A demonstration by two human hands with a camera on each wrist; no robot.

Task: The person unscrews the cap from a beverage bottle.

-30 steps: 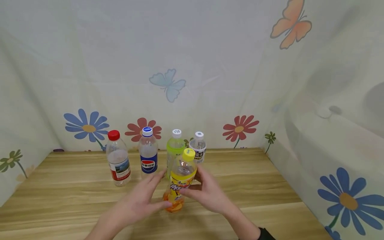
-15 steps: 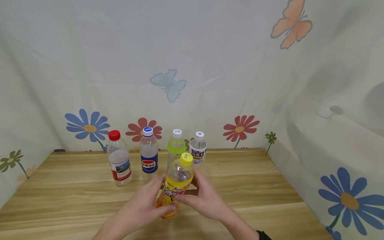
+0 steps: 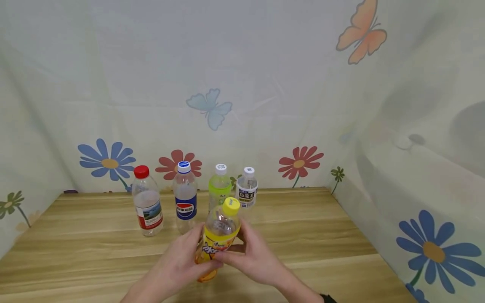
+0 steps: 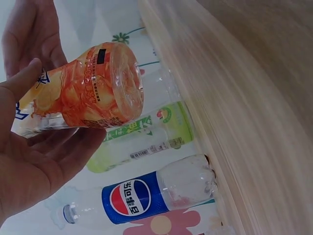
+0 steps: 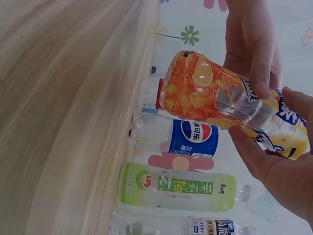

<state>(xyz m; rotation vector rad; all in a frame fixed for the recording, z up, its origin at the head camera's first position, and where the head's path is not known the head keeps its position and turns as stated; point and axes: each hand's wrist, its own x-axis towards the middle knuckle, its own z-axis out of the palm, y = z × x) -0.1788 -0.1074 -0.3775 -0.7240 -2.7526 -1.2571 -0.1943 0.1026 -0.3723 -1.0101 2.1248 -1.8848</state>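
Between my two hands, a yellow-capped iced tea bottle (image 3: 222, 229) with a yellow-and-orange label leans with its cap to the right. In the left wrist view its base (image 4: 128, 85) hangs off the tabletop. My left hand (image 3: 177, 260) holds the lower part, thumb across the front and fingers behind. On the other side my right hand (image 3: 261, 261) grips it higher up, thumb on the label. Behind stand a Pepsi bottle (image 3: 186, 208), a green-labelled bottle (image 3: 219, 187) partly covered by the held one, and a clear white-capped bottle (image 3: 247, 194).
A red-capped clear bottle (image 3: 148, 208) stands at the left of the row. The wooden table (image 3: 314, 235) reaches back to a curtain (image 3: 242, 54) printed with flowers and butterflies. Another curtain wall closes in on the right.
The iced tea bottle has moved left and nearer to me, and more of the clear white-capped bottle shows. My left hand has come round it; the right stays on it. The other bottles stand as before.
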